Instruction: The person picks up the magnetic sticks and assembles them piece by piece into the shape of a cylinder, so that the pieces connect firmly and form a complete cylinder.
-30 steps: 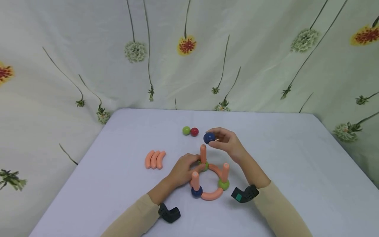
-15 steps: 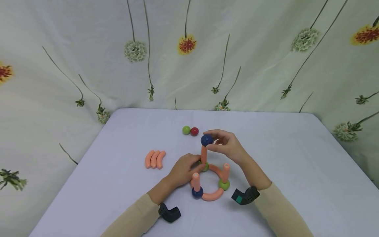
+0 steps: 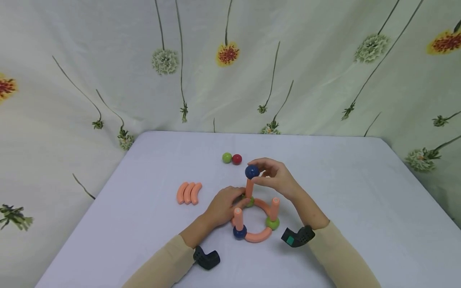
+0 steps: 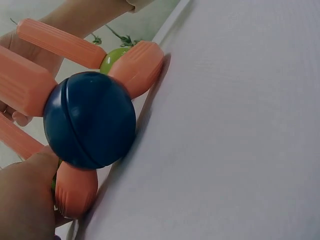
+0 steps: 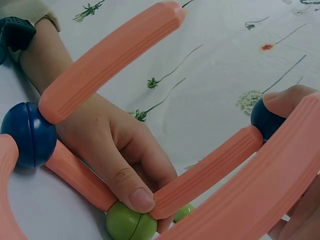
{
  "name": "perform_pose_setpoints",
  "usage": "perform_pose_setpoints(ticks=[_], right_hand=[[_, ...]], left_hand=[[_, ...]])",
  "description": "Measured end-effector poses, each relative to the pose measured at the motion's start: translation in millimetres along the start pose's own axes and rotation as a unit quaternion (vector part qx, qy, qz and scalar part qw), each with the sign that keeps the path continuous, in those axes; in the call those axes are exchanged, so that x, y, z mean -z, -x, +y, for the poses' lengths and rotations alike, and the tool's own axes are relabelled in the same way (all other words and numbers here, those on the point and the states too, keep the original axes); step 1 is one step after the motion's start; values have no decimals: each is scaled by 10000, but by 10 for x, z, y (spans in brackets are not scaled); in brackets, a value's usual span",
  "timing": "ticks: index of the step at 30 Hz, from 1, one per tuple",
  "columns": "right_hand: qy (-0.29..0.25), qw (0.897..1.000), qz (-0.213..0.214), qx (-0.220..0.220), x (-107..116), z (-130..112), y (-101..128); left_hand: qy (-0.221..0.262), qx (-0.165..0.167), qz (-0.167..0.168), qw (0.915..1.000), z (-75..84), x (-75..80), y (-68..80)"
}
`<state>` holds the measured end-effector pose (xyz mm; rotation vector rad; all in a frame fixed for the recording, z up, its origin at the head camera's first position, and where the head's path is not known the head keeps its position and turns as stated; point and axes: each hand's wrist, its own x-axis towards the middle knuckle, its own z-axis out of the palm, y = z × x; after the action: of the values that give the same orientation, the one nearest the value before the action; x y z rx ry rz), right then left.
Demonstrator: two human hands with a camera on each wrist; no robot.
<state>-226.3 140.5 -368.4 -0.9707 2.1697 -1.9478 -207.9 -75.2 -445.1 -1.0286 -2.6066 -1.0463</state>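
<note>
Ring base w/ three upright orange plastic sticks (image 3: 248,189) is done; right hand (image 3: 275,177) pinches dark blue ball (image 3: 252,172) onto one, left hand (image 3: 224,206) grips green ball (image 3: 249,201) below. Two tops left.

Ring (image 3: 256,237) with three posts sits mid-table (image 3: 360,208)
Curved sticks (image 3: 189,193) lie left of it, two loose balls (image 3: 232,159) behind.

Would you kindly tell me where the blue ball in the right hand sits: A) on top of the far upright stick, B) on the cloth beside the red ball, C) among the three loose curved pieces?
A: the right hand holds the blue ball atop the far upright stick.
</note>
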Motion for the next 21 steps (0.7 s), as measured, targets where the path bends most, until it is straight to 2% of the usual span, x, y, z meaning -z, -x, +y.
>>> perform_pose_setpoints(ticks=[7,15,21], right_hand=[[28,9998,-147,105,14,-2,-6],[97,9998,-120,159,-14,16,-2],[204,9996,-154,83,-62,10,3]], left_hand=[[-94,33,83,9999,-16,-3,-3],[-56,57,94,9999,0,1,-1],[-96,80,112,9999,4,-3,4]])
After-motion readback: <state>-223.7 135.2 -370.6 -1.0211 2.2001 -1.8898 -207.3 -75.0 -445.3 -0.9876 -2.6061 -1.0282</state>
